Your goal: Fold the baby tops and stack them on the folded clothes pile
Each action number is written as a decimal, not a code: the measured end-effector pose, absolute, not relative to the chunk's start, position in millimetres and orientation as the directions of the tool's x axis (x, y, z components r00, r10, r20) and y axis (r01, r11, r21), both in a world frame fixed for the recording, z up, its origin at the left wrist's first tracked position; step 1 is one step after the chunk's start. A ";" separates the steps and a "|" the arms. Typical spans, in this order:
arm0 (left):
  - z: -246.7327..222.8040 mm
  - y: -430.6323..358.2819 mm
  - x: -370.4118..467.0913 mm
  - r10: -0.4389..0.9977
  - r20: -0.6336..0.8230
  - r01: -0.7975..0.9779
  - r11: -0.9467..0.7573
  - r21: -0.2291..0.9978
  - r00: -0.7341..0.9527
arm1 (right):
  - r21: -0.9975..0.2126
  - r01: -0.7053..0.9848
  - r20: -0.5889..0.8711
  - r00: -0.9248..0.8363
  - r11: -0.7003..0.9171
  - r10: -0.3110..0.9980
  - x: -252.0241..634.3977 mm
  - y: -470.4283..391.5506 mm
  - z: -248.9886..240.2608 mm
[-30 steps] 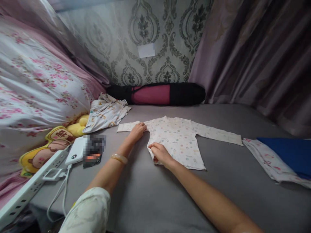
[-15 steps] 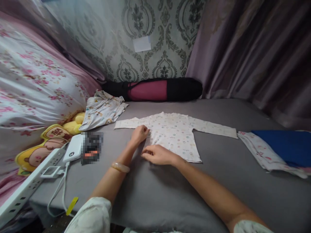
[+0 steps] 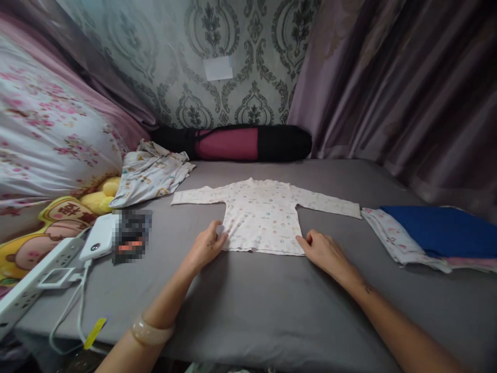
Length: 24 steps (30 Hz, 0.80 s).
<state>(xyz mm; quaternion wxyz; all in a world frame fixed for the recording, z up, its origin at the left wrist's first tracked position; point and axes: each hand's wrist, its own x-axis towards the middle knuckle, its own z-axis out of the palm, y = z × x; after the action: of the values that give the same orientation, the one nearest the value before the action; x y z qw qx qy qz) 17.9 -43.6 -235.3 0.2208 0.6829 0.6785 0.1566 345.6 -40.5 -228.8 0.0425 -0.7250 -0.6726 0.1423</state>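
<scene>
Gray cloth-covered surface (image 3: 248, 300) before a curtained wall, left to right. At far left, a white drape (image 3: 50, 119) with pink blossoms bulges above a yellow plush cushion (image 3: 68, 210). A white power strip (image 3: 27, 298) of smooth plastic slants past it, near a rounded white device (image 3: 100, 235) with a cable attached; the dark object (image 3: 132, 235) beside this is pixelated. Behind lies a rumpled printed cloth (image 3: 153, 173). The left hand (image 3: 208, 244), below a pale, glossy bangle (image 3: 149, 331), has thumb and fingers slightly parted at the shirt's near left corner; whether they grip cannot be told. Damask-patterned wallpaper (image 3: 252, 52) rises behind a black-and-magenta cylindrical roll (image 3: 227, 142). At center, the thin white shirt (image 3: 262, 217), finely printed, lies flat, sleeves outstretched. The right hand (image 3: 325, 251) has bent fingers at its near right corner; a pinch cannot be confirmed. Beyond hang pleated mauve curtains (image 3: 357, 83); at right, smooth blue fabric (image 3: 435, 230) overlies floral white cloth (image 3: 404, 243).
</scene>
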 end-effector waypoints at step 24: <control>-216.5 -45.8 6.8 0.969 -0.209 0.919 -0.038 0.392 0.129 | -0.335 0.942 -0.276 -0.072 -0.025 0.959 358.2 -26.9 -228.3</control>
<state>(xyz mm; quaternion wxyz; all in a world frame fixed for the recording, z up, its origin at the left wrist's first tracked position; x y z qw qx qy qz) 6.8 -45.8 -216.5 0.2210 0.7181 0.6575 0.0568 358.2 -26.9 -228.3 0.0187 -0.6809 -0.6979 0.2215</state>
